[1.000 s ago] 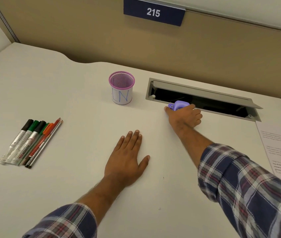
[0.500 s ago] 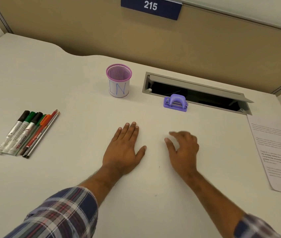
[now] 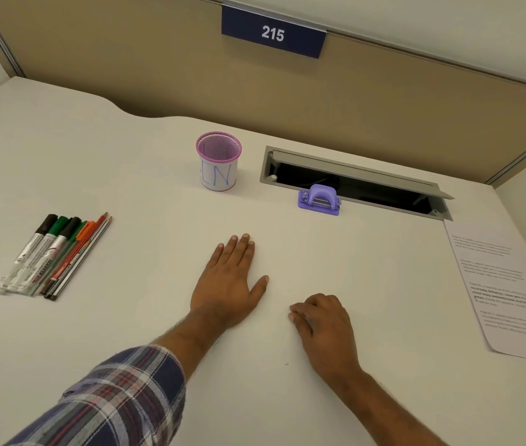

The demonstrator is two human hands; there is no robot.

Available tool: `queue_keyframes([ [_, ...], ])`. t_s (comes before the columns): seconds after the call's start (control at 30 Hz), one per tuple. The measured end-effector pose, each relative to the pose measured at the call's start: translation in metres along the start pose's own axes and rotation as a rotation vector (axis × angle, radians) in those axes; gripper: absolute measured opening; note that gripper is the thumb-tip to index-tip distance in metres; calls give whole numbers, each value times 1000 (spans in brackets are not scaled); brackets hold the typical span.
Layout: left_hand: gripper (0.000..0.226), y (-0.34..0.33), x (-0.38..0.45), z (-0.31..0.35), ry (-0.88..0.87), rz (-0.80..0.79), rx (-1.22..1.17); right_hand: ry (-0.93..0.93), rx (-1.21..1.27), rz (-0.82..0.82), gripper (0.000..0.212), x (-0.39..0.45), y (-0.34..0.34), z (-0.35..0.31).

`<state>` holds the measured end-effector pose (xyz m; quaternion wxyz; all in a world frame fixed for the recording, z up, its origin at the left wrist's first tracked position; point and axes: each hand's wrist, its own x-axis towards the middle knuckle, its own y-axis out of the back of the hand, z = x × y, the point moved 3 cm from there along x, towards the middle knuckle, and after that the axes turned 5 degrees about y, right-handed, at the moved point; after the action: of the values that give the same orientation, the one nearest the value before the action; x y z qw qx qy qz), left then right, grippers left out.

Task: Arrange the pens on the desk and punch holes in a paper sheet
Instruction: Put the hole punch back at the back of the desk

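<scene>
Several markers, pens and pencils (image 3: 54, 255) lie side by side in a neat row at the desk's left. A purple hole punch (image 3: 319, 200) stands by itself in front of the cable slot. A printed paper sheet (image 3: 503, 284) lies flat at the right edge. My left hand (image 3: 228, 281) rests palm down on the desk's middle, fingers spread, holding nothing. My right hand (image 3: 323, 326) rests beside it with fingers curled loosely down, also holding nothing. Both hands are well short of the punch.
A pink mesh pen cup (image 3: 218, 165) with "IN" on its label stands behind my left hand. An open grey cable slot (image 3: 351, 181) runs along the back. A beige partition with a "215" sign (image 3: 273, 33) closes off the desk (image 3: 126, 317).
My right hand let go of the hole punch beside the cable slot and drew back toward me, down onto the desk. The left hand stayed flat in place.
</scene>
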<state>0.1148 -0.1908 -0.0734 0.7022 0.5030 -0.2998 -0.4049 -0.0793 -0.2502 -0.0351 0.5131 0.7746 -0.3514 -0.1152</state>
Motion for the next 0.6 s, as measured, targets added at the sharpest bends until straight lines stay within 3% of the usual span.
queue_keyframes([
  [0.4, 79, -1, 1, 0, 3, -13, -9, 55, -89, -82, 10, 22, -8, 0],
  [0.6, 79, -1, 1, 0, 2, -7, -6, -74, 53, -17, 14, 51, -10, 12],
])
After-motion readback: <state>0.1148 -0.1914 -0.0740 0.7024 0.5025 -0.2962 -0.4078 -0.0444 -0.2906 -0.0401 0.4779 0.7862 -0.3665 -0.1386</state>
